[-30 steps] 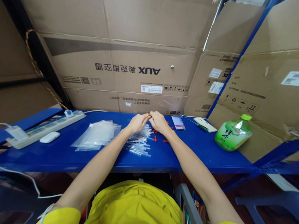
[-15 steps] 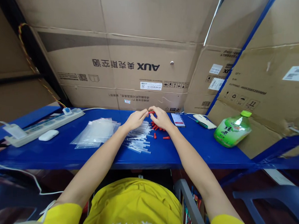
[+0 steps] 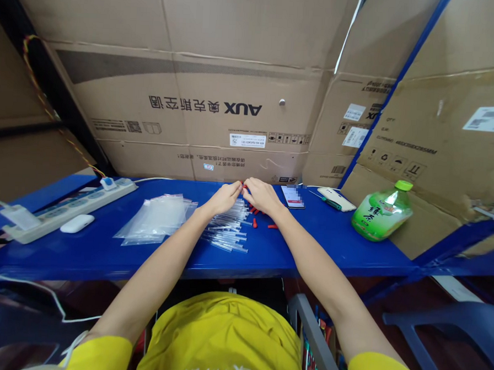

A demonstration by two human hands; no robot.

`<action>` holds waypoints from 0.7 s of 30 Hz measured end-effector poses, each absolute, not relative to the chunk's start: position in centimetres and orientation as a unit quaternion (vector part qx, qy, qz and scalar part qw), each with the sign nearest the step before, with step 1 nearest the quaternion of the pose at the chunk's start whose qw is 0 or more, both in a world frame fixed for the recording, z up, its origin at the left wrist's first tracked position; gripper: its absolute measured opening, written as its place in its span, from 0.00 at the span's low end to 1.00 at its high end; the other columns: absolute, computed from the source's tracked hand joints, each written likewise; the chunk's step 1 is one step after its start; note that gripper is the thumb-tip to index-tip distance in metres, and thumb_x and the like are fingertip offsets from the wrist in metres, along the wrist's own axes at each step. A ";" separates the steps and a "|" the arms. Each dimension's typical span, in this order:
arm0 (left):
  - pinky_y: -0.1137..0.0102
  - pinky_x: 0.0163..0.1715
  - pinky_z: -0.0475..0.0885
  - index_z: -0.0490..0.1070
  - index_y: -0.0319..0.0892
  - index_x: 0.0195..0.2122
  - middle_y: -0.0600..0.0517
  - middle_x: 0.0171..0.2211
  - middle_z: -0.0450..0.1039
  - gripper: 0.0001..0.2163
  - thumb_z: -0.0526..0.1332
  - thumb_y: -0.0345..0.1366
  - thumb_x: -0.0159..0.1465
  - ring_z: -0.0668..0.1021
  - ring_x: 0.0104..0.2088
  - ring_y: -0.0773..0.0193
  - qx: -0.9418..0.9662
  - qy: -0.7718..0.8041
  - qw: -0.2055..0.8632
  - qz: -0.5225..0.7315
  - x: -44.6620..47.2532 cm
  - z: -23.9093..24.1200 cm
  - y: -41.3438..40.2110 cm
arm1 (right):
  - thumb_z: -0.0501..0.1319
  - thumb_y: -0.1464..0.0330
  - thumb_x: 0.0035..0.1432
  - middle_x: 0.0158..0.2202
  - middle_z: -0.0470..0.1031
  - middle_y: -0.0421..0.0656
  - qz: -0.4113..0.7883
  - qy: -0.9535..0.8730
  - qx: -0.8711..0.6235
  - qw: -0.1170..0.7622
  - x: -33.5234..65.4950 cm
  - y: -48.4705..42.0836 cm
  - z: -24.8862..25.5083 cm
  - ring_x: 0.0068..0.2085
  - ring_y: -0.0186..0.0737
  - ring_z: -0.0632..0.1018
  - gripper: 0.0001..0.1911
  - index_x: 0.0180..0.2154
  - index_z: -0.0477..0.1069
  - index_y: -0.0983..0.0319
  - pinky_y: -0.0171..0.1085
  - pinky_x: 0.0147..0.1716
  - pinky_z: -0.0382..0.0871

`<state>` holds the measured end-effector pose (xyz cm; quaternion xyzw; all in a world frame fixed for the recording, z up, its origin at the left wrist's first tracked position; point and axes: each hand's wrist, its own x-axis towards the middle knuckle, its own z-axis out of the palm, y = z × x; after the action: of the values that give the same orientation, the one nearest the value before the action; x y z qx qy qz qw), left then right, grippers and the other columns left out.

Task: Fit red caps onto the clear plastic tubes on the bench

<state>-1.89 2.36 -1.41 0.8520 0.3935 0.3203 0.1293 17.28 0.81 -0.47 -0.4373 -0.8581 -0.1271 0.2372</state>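
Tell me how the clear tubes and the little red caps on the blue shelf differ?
The clear tubes are long, thin and see-through, while the red caps are short, stubby and solid red. The tubes lie bunched in a rough pile below the left hand; the caps are scattered loosely beside the right hand. There look to be many more tubes than caps in view. Both lie flat on the blue shelf, close to the hands.

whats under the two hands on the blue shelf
Clear tubes lie piled under the left hand, small red caps scattered under the right hand. A red bit shows between the fingertips; the hands cover whatever else they pinch.
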 end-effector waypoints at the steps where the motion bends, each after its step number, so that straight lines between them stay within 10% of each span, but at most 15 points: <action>1: 0.68 0.36 0.65 0.65 0.44 0.34 0.50 0.31 0.75 0.15 0.47 0.41 0.76 0.74 0.32 0.61 0.855 0.392 0.125 0.316 -1.9 -1.3 2.3 | 0.52 0.65 0.76 0.46 0.78 0.50 -0.131 -0.858 -0.440 0.231 17.1 0.8 -0.5 0.47 0.45 0.75 0.11 0.46 0.71 0.62 0.39 0.43 0.64; 21: 0.68 0.28 0.55 0.66 0.42 0.24 0.54 0.20 0.67 0.25 0.49 0.51 0.75 0.65 0.24 0.66 0.843 0.407 0.068 0.345 -1.5 -0.5 1.8 | 0.48 0.67 0.70 0.35 0.75 0.45 -0.004 -0.847 -0.407 0.342 17.2 1.9 -1.5 0.36 0.44 0.74 0.09 0.38 0.65 0.58 0.38 0.38 0.62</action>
<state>-1.55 1.77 -0.54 0.8431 0.4066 0.3453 0.0682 17.19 1.93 -1.45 -0.4069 -0.8472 -0.0036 0.3416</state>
